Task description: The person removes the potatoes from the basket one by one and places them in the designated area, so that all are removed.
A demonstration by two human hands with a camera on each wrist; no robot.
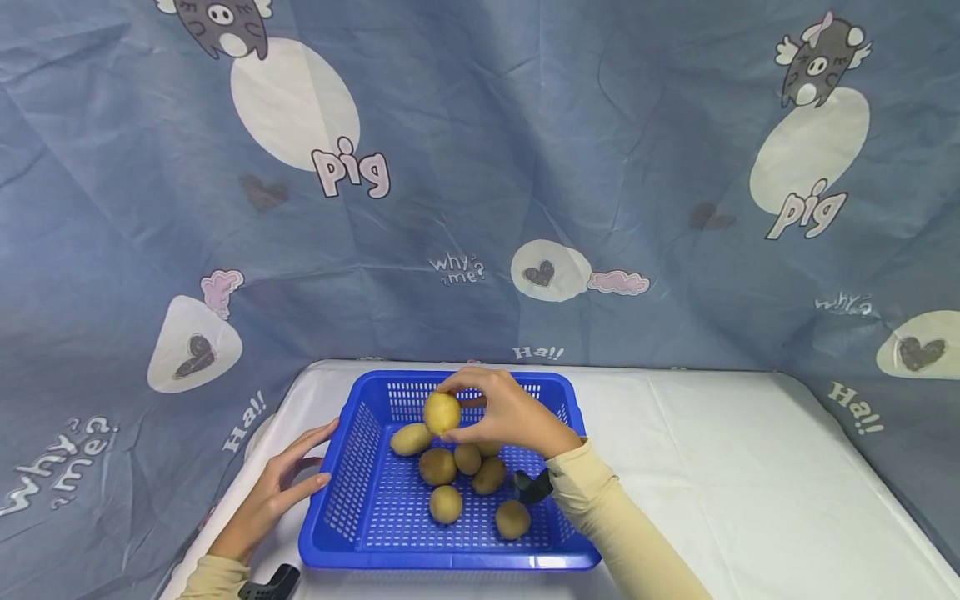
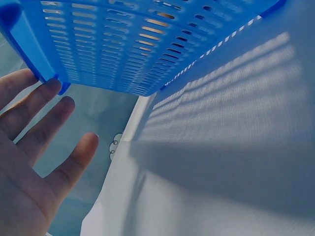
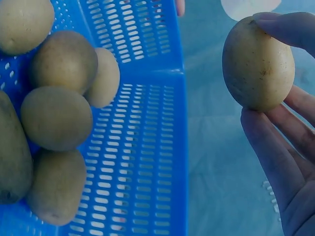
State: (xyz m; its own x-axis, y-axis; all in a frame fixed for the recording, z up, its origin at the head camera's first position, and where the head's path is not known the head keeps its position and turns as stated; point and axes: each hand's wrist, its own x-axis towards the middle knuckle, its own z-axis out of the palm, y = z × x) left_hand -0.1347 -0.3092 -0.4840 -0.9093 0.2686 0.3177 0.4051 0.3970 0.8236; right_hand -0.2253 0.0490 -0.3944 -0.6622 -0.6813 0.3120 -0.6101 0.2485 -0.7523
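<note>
My right hand (image 1: 513,414) pinches a yellowish potato (image 1: 442,413) between thumb and fingertips, raised over the far part of a blue plastic basket (image 1: 450,560). In the right wrist view this potato (image 3: 257,66) shows small brown specks, and the thumb presses on its top end. Several more potatoes (image 1: 446,505) lie loose on the basket floor, most bunched near the middle, some partly hidden under the right hand. At the basket's left side, my left hand (image 1: 273,487) has its fingers spread, with fingertips right at the rim (image 2: 51,81).
The basket stands on a white-covered table (image 1: 720,483), which stretches off to the right. A blue cloth (image 1: 465,192) with pig prints hangs behind and along both sides. Slotted basket walls (image 2: 118,44) rise next to the left hand.
</note>
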